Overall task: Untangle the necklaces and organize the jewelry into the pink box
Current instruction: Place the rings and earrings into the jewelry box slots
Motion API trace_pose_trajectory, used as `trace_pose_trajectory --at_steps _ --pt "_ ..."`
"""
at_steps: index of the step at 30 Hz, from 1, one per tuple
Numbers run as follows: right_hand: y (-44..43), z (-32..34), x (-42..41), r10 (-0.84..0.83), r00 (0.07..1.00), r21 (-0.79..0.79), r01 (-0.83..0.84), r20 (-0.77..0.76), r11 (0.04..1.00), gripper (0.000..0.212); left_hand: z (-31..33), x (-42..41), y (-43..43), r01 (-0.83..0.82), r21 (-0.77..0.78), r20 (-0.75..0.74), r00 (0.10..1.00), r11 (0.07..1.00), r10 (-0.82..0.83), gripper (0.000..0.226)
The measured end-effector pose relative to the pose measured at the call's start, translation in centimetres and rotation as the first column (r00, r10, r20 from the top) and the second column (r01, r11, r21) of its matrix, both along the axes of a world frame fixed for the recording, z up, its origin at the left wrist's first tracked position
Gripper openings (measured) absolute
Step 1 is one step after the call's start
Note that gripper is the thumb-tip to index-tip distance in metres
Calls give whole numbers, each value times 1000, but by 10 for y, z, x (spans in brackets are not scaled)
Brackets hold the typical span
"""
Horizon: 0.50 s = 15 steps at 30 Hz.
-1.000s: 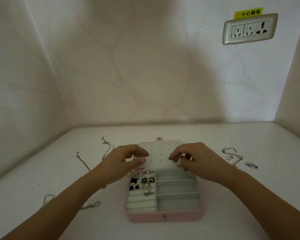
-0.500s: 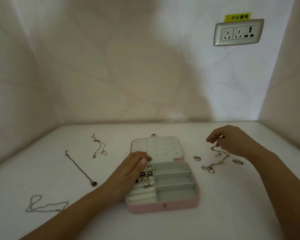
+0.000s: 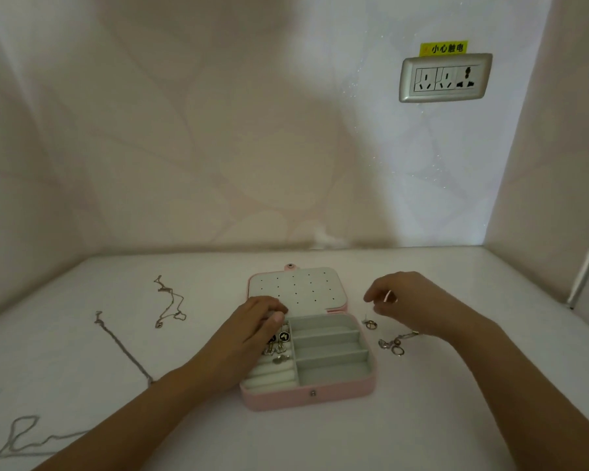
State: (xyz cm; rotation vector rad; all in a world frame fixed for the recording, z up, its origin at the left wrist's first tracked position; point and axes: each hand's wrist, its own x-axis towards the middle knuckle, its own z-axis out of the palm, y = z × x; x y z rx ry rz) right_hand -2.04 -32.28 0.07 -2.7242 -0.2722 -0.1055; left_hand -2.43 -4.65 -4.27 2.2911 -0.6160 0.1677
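The pink box (image 3: 306,397) lies open on the white table, its dotted lid panel (image 3: 296,287) tipped back. Several earrings (image 3: 279,348) sit in its left ring-roll section; the grey compartments (image 3: 329,355) on the right hold nothing. My left hand (image 3: 252,329) rests on the box's back left corner, fingers lying over the earrings. My right hand (image 3: 408,300) hovers right of the lid and pinches a small silver earring (image 3: 389,296). Loose earrings (image 3: 393,345) lie on the table below that hand. Three chain necklaces lie left: one (image 3: 169,302), a second (image 3: 123,348), a third (image 3: 24,440).
Walls close the table in at the back and on both sides. A power socket (image 3: 445,78) with a yellow label sits high on the back wall. A metal bar (image 3: 582,277) leans at the far right edge.
Both hands left the lid panel. My right hand went right to the loose earrings and lifted one up. My left hand dropped onto the box's left section and stayed there.
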Motion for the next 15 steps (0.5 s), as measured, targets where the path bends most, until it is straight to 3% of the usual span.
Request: trace_pose_trajectory --at_steps 10,15 --pt "15 -19 12 -66 997 62 67 -30 996 18 2 -2 2 -7 -90 -56 998 996 2 33" --pt "16 -20 14 -84 996 81 86 -28 993 18 9 -2 8 -114 -220 -213 975 969 66 43"
